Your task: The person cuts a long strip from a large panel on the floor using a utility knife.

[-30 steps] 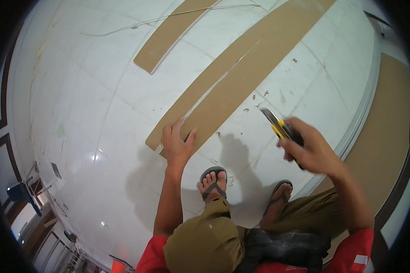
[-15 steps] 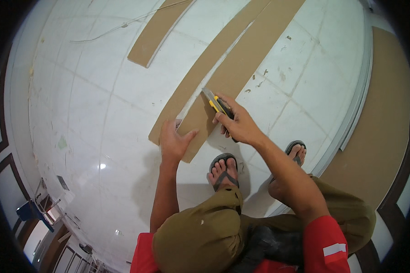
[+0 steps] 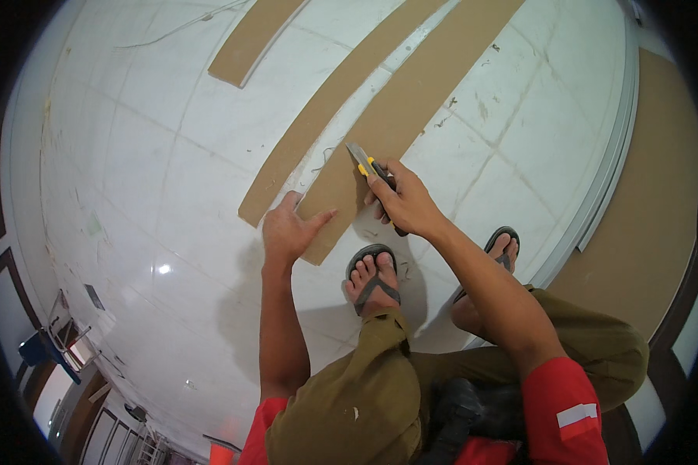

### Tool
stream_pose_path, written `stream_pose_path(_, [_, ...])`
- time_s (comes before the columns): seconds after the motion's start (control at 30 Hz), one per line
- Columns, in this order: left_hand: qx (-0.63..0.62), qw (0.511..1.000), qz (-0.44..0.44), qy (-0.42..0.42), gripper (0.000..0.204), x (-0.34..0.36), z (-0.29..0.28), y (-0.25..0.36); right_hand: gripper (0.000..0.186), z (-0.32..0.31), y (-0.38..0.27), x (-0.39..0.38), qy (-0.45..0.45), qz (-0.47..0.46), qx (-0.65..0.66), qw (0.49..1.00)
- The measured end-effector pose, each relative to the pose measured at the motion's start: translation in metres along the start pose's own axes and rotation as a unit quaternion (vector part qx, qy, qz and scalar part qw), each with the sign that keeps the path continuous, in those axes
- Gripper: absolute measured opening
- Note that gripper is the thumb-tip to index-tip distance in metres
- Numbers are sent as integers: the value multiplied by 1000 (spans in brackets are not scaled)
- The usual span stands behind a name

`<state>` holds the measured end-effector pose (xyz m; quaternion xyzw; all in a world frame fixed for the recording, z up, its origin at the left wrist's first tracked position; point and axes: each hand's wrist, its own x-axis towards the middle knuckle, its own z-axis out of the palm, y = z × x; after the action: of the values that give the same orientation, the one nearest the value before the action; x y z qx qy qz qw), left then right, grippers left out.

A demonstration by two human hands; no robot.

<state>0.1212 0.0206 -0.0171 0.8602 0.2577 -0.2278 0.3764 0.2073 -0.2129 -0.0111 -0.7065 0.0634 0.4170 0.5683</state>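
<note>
Two long strips of brown-faced plasterboard lie side by side on the tiled floor, a white gap between them. At the near end of the right strip (image 3: 395, 108), my left hand (image 3: 288, 231) grips its left edge, thumb on the top face and fingers partly hidden at the gap. The left strip (image 3: 291, 155) lies just beyond those fingers. A yellow and black utility knife (image 3: 371, 170) is held in my right hand (image 3: 402, 198) over the right strip. Its blade is out and points up and left, near the strip's edge; whether it touches is unclear.
A shorter plasterboard piece (image 3: 252, 43) lies at the far left, with a thin cord (image 3: 180, 31) beyond it. Along the right stand a metal channel (image 3: 597, 194) and a large brown board (image 3: 636, 201). My sandalled foot (image 3: 374, 279) is close to the strip's near end.
The gap between the two strips has widened, with the right strip drawn apart from the left one. My left hand keeps its hold; the knife stays in my right hand. The view has shifted slightly.
</note>
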Motion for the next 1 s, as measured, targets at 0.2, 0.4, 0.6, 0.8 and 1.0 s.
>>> stream_pose_path(0.2, [67,991,26,115,57,6,21,-42,41,17,-16,9,15,-4,-3,1000])
stream_pose_path(0.4, [59,982,58,168,54,5,32,-47,35,29,-18,8,46,16,-40,998])
stream_pose_path(0.6, [41,984,74,157,55,3,26,-34,34,36,-3,13,94,-14,-98,991])
stream_pose_path(0.8, [42,985,53,157,58,2,28,-32,35,40,-8,12,79,17,-81,993])
stream_pose_path(1.0, [76,982,47,166,59,4,29,-39,35,44,-22,10,77,35,-60,995])
